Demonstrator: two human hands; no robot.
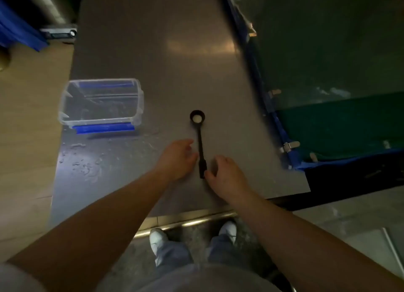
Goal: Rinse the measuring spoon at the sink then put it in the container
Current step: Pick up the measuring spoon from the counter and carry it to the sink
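Observation:
A black measuring spoon (pixel 200 138) lies flat on the steel counter (pixel 153 51), bowl away from me, with a pale lump in the bowl. My left hand (pixel 177 158) rests just left of the handle, fingers spread, fingertips touching or nearly touching it. My right hand (pixel 227 178) sits at the handle's near end, thumb and fingers curled around the tip without lifting it. A clear plastic container (pixel 100 102) with blue clips stands open at the counter's left edge, apart from both hands.
Water drops and smears (pixel 87 162) cover the counter's near left part. A blue-edged green covered area (pixel 328 84) borders the counter on the right. Wooden floor lies to the left; my feet (pixel 192 237) stand below the counter's front edge.

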